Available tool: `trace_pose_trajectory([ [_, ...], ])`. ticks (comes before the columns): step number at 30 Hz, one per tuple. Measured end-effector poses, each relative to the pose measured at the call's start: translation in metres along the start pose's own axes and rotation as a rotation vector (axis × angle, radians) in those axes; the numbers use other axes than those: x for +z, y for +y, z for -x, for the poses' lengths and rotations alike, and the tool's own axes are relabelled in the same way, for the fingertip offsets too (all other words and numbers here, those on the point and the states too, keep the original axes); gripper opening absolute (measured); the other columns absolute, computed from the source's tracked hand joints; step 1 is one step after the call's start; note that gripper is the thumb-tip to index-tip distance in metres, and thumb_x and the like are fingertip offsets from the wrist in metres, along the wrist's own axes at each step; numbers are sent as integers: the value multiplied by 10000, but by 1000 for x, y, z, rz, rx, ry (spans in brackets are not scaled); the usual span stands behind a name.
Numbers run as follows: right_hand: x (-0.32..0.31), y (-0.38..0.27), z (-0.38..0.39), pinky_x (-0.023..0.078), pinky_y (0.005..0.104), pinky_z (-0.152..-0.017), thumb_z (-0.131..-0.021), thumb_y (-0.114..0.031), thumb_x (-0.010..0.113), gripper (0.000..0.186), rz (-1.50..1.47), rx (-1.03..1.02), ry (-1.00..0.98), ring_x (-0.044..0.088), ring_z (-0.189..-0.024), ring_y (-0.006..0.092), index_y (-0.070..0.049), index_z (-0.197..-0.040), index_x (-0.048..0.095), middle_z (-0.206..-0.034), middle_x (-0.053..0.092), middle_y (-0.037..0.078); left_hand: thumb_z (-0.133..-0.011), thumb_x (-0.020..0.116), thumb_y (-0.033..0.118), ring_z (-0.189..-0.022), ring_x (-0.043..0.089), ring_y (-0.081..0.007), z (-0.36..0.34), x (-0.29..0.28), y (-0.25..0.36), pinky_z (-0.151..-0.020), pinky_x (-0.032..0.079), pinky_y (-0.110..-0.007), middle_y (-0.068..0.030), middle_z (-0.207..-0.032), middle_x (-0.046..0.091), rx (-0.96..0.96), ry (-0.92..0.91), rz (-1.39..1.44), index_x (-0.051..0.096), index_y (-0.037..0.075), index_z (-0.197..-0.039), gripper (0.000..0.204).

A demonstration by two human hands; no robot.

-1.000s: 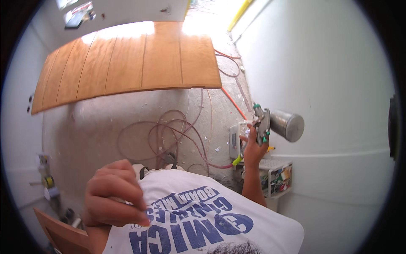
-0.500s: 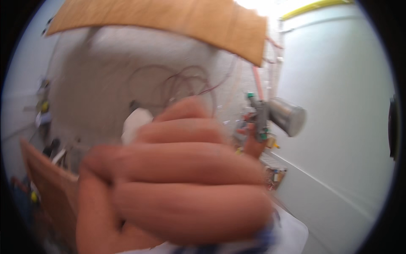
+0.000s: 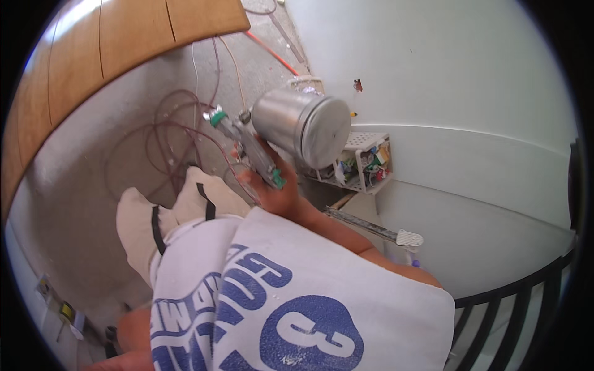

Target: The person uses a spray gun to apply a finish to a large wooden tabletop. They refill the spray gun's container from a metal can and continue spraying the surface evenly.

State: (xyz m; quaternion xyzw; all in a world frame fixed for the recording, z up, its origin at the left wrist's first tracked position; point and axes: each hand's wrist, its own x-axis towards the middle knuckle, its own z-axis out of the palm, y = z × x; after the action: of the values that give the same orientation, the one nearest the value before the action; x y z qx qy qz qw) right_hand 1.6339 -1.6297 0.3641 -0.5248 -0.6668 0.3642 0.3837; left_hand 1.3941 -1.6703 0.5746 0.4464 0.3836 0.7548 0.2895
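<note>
My right hand [image 3: 279, 193] is closed around the grip of a spray gun [image 3: 250, 148] with green fittings. A large metal paint cup [image 3: 303, 123] sits on the gun and leans to the right. The gun is held out ahead of my body, apart from the wooden panel [image 3: 124, 43]. Low on the left, part of my left hand or arm [image 3: 133, 331] shows beside my shirt; its fingers cannot be made out.
A reddish hose [image 3: 167, 133] lies coiled on the concrete floor [image 3: 86, 204]. On the right, a white plastic rack [image 3: 365, 157] holding small items stands against the pale wall [image 3: 445, 80]. Black bars [image 3: 495, 321] curve at the lower right. Tools [image 3: 68, 315] are at the lower left.
My left hand, which was closed in front of the camera, has dropped to the lower left. The view has shifted, and the spray gun now appears larger and further left, still in my right hand.
</note>
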Motion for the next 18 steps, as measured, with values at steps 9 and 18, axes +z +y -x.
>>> trace_pose_trajectory([
  [9, -11, -36, 26, 450, 380, -1059, -928, -103, 739, 592, 99, 215, -74, 615, -1229, 272, 11, -1462, 511, -1359, 640, 184, -751, 862, 501, -1149, 622, -385, -27, -35, -125, -941, 499, -478, -206, -1288, 601, 12, -906, -325, 596, 10, -1301, 784],
  [18, 50, -98, 1, 517, 459, -893, -921, -148, 744, 340, -35, 210, -415, 682, -1042, 389, 6, -1214, 666, -1118, 710, 214, -632, 962, 353, -1254, 593, -417, -8, -46, -153, -1038, 480, -464, -234, -1397, 555, -379, -719, -243, 333, 70, -1533, 1135],
])
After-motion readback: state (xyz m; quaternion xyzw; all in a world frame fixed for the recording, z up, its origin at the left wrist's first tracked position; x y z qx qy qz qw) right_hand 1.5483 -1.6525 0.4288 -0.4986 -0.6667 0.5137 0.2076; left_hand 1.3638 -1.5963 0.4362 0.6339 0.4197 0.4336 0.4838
